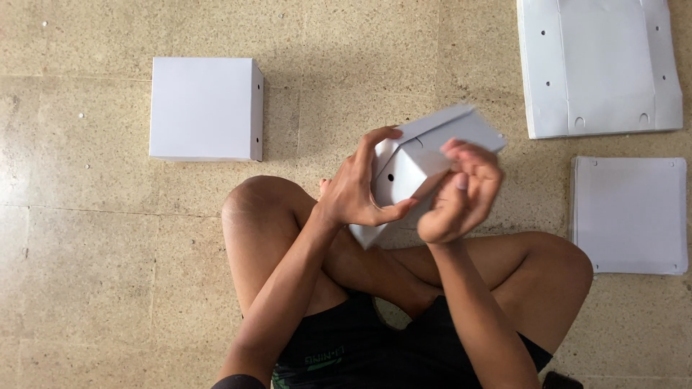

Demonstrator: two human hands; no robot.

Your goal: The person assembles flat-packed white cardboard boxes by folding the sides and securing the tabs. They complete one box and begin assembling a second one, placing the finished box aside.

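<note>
I sit cross-legged on the floor and hold a partly folded white cardboard box [432, 148] above my knees. My left hand [357, 189] grips its left side, fingers curled over the top edge and thumb under a panel with a round hole. My right hand [463, 191] presses on a flap at the box's right side, fingers bent and slightly blurred. One long flap sticks out to the upper right.
A finished white box [205, 108] stands on the tiled floor at the upper left. A stack of flat white box blanks [598, 68] lies at the upper right, and a stack of square white sheets [631, 215] lies below it.
</note>
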